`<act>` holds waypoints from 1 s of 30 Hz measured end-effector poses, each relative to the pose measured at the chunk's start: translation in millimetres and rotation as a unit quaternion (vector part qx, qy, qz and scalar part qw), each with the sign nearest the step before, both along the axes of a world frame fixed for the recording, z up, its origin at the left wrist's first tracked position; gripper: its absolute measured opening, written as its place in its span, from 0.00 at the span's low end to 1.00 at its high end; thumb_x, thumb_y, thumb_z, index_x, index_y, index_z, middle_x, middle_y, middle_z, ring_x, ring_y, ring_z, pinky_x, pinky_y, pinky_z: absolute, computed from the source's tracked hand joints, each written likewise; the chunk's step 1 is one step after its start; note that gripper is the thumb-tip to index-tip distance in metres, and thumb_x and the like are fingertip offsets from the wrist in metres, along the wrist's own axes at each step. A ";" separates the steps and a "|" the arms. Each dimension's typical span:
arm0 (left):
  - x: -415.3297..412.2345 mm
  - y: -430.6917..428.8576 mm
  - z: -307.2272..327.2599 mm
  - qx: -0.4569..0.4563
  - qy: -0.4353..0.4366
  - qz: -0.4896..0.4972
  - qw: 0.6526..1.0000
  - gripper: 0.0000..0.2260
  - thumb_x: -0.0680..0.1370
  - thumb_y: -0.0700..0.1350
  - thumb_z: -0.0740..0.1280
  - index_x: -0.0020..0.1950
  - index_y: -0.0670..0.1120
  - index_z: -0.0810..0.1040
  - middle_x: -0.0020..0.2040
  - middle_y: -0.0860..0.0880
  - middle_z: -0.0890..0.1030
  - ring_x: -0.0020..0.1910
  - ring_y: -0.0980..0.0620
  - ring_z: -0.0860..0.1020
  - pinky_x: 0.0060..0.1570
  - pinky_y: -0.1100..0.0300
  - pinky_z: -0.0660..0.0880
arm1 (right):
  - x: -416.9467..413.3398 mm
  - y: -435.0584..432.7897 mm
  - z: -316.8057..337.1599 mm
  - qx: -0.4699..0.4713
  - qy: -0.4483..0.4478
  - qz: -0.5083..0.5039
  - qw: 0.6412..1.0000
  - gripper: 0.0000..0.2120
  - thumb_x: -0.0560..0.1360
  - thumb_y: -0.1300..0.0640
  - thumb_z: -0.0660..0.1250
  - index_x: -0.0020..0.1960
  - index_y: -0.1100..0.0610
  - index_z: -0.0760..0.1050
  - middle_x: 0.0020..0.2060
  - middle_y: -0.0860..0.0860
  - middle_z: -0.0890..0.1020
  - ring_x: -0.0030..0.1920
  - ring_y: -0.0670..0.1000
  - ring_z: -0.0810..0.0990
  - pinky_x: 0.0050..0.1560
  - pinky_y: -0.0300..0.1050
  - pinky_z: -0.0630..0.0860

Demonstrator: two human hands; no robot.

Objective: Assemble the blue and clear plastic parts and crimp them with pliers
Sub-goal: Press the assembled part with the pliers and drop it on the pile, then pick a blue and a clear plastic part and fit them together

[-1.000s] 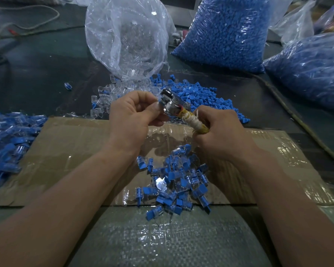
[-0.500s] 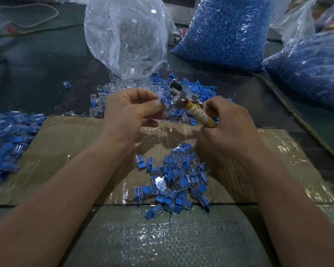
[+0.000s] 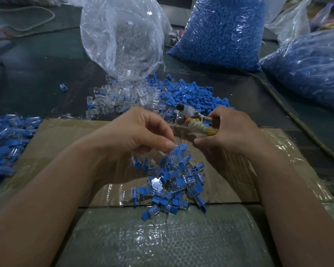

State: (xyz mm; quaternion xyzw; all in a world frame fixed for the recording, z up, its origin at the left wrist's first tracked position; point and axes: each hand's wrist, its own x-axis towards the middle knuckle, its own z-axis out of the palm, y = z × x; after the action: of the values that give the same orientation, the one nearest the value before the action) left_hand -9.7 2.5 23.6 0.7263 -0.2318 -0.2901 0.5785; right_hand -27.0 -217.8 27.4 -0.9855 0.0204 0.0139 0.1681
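Observation:
My left hand (image 3: 141, 133) hovers just above a pile of assembled blue-and-clear parts (image 3: 174, 182) on the cardboard. Its thumb and fingertips pinch one assembled part (image 3: 178, 150), which is blurred. My right hand (image 3: 231, 132) grips the pliers (image 3: 199, 125) by their string-wrapped handles, with the metal jaws pointing left and away from me over the loose parts. Loose clear parts (image 3: 116, 101) and loose blue parts (image 3: 195, 95) lie beyond the cardboard.
A taped cardboard sheet (image 3: 56, 151) covers the work area. A clear bag of clear parts (image 3: 121, 35) stands behind, with two bags of blue parts (image 3: 220, 31) at the back right. More finished parts (image 3: 4, 139) are heaped at the left. A cord (image 3: 289, 112) runs along the right.
My left hand has dropped from the pliers' jaws towards the pile, carrying the part. My right hand has swung the pliers away and down, flatter over the loose parts.

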 end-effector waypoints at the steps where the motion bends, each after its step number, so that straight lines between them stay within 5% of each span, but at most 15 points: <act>1: -0.5 0.1 0.0 0.011 0.001 -0.021 1.000 0.10 0.58 0.49 0.74 0.36 0.46 0.83 0.32 0.48 0.82 0.24 0.56 0.70 0.22 0.67 0.64 | -0.2 0.6 -0.2 0.000 0.008 0.006 1.000 0.27 0.59 0.39 0.75 0.49 0.48 0.65 0.38 0.42 0.69 0.44 0.48 0.71 0.42 0.43 0.65; 4: -3.0 -1.0 -0.5 -0.002 0.004 -0.004 1.000 0.10 0.62 0.50 0.73 0.37 0.45 0.82 0.32 0.48 0.82 0.23 0.57 0.69 0.21 0.68 0.64 | -0.7 1.8 1.0 0.006 0.021 0.014 1.000 0.30 0.58 0.38 0.75 0.50 0.48 0.64 0.40 0.42 0.69 0.45 0.48 0.71 0.43 0.43 0.66; 9: 6.5 -0.2 -6.6 -0.066 -0.021 0.270 0.960 0.03 0.70 0.43 0.70 0.36 0.45 0.80 0.30 0.49 0.81 0.21 0.59 0.68 0.20 0.68 0.65 | -0.6 2.5 0.9 0.021 0.052 0.028 0.998 0.28 0.57 0.39 0.76 0.49 0.46 0.66 0.41 0.40 0.71 0.42 0.42 0.70 0.38 0.42 0.66; 12: 12.9 0.3 -8.5 -0.082 -0.024 0.353 0.932 0.04 0.73 0.39 0.69 0.37 0.44 0.78 0.26 0.51 0.80 0.19 0.61 0.68 0.19 0.71 0.65 | -1.3 3.1 1.2 0.018 0.059 0.042 0.997 0.28 0.56 0.40 0.76 0.49 0.45 0.66 0.41 0.39 0.70 0.43 0.42 0.70 0.38 0.41 0.65; 21: 11.1 -5.4 -11.2 -0.068 -0.023 0.349 0.934 0.04 0.73 0.38 0.68 0.38 0.43 0.78 0.26 0.51 0.80 0.20 0.60 0.70 0.18 0.70 0.64 | -3.4 3.0 1.9 0.017 0.087 0.086 0.992 0.31 0.53 0.36 0.74 0.50 0.42 0.65 0.43 0.38 0.68 0.44 0.39 0.67 0.40 0.40 0.65; 26: 10.0 -6.1 -12.2 -0.064 -0.016 0.349 0.935 0.03 0.73 0.38 0.68 0.39 0.42 0.78 0.27 0.51 0.79 0.21 0.59 0.71 0.18 0.69 0.64 | -5.0 -1.2 5.5 0.026 0.105 0.098 0.989 0.36 0.45 0.28 0.63 0.50 0.42 0.66 0.44 0.37 0.67 0.44 0.39 0.67 0.39 0.37 0.64; 30: 10.9 -6.4 -16.7 -0.055 -0.032 0.359 0.931 0.03 0.73 0.39 0.69 0.39 0.42 0.79 0.28 0.50 0.80 0.22 0.59 0.71 0.19 0.69 0.65 | -4.0 0.2 6.1 0.036 0.070 0.092 0.993 0.28 0.58 0.27 0.59 0.48 0.45 0.71 0.42 0.38 0.69 0.43 0.40 0.69 0.38 0.37 0.65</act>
State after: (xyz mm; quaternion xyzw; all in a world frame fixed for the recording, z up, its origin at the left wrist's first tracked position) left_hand 1.2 -3.9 6.9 0.7372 0.0102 -0.0269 0.6751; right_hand -31.1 -217.6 33.5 -0.9731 -0.0588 0.0991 0.1993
